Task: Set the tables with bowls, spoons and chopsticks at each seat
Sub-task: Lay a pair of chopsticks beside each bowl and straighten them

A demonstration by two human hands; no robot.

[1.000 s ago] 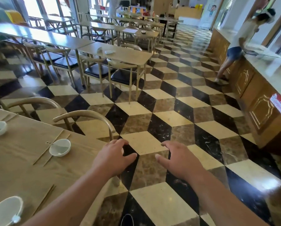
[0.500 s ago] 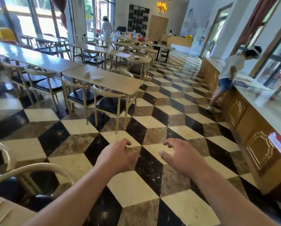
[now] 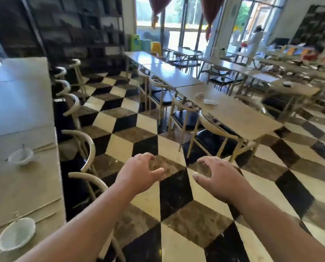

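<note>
My left hand (image 3: 139, 173) and my right hand (image 3: 216, 176) hover over the checkered floor, fingers spread and curled, holding nothing. On the long wooden table (image 3: 25, 186) at my left stand two white bowls: a near bowl (image 3: 16, 236) with chopsticks (image 3: 25, 211) beside it, and a farther bowl (image 3: 21, 156) with a spoon standing in it and chopsticks (image 3: 44, 147) next to it. A second wooden table (image 3: 239, 118) stands ahead to the right with two small white things (image 3: 210, 102) on its top.
Curved-back chairs (image 3: 88, 148) line the left table's right side. Chairs with black seats (image 3: 210, 137) flank the tables ahead. More table rows fill the back right, where a person in white (image 3: 254, 42) stands. A dark partition (image 3: 73, 25) rises at back left.
The view has swung left: the counter and the person beside it are gone, and the left table with bowls is back in sight. Both hands stay empty in front of me.
</note>
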